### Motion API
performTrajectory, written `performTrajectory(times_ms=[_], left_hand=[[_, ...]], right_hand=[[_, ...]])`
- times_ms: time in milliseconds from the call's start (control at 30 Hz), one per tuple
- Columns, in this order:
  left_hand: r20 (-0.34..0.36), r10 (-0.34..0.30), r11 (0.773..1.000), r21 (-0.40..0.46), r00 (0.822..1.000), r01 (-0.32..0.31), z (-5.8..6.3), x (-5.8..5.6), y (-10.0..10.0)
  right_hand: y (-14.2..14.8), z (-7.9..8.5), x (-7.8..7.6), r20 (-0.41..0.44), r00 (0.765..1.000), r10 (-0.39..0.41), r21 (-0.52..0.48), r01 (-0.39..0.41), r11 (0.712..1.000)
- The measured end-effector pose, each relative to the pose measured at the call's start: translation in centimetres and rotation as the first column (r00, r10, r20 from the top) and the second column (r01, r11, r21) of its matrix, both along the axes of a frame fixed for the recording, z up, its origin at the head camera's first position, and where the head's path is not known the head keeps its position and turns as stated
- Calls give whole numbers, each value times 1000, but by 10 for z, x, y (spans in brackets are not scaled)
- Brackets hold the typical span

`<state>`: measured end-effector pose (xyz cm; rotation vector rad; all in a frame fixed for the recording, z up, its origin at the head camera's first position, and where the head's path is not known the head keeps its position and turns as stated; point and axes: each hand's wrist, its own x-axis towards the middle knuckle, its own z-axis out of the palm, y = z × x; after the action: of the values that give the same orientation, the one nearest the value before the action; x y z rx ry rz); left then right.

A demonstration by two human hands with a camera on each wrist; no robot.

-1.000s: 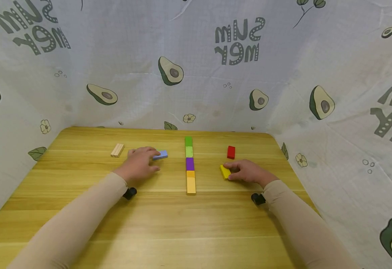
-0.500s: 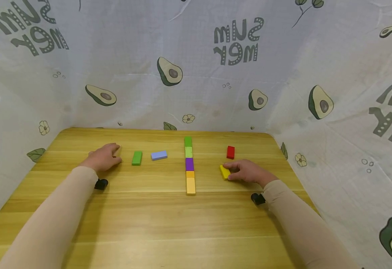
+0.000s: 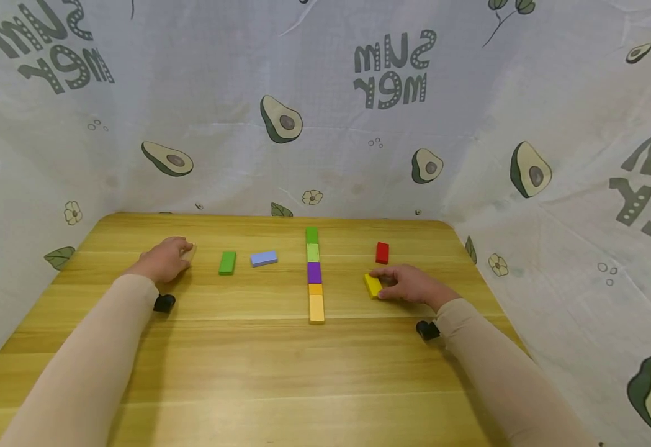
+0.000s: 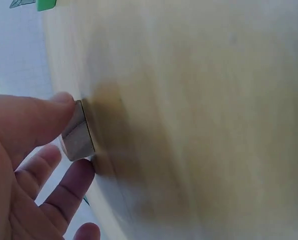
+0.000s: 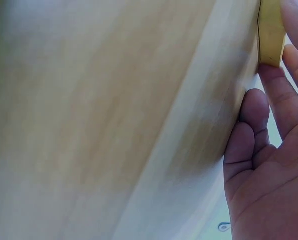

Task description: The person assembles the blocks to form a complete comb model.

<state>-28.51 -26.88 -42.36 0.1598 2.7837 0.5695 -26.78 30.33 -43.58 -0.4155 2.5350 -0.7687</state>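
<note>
At the table's left, my left hand (image 3: 162,261) pinches a plain wooden block (image 4: 78,139) between thumb and fingertips. The left wrist view shows the block's end face low over the tabletop, while the hand covers most of it from above. My right hand (image 3: 413,287) holds a yellow block (image 3: 372,286) by its ends, right of the middle row; its thumb and a finger also touch that block in the right wrist view. Nearest to the left hand lies a green block (image 3: 227,263), with a light blue block (image 3: 264,259) beyond it. A red block (image 3: 382,252) lies behind the yellow one.
Down the middle of the wooden table (image 3: 280,385) runs a straight row of touching blocks: green (image 3: 311,235), light green (image 3: 313,252), purple (image 3: 314,273), orange (image 3: 316,289) and pale orange (image 3: 316,310). A patterned cloth (image 3: 219,93) hangs behind and at both sides.
My left hand has left the light blue block, moved left past the green block and taken hold of the plain wooden block. The right hand stays on the yellow block.
</note>
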Motion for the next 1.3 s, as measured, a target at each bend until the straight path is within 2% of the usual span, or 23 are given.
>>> performTrajectory(times_ms=[167, 467, 1000, 1300], left_hand=[[29, 14, 1000, 17, 999, -15, 1, 1, 1], [-9, 29, 999, 27, 1000, -29, -6, 1, -2], [-28, 30, 998, 49, 999, -29, 0, 5, -2], [-59, 16, 1000, 18, 998, -15, -5, 2, -6]], right_hand=[[0, -2, 0, 5, 1000, -11, -14, 11, 1000], [0, 0, 2, 7, 1000, -14, -30, 14, 999], [-1, 2, 0, 17, 1000, -11, -15, 11, 1000], [0, 0, -1, 15, 1000, -10, -8, 10, 1000]])
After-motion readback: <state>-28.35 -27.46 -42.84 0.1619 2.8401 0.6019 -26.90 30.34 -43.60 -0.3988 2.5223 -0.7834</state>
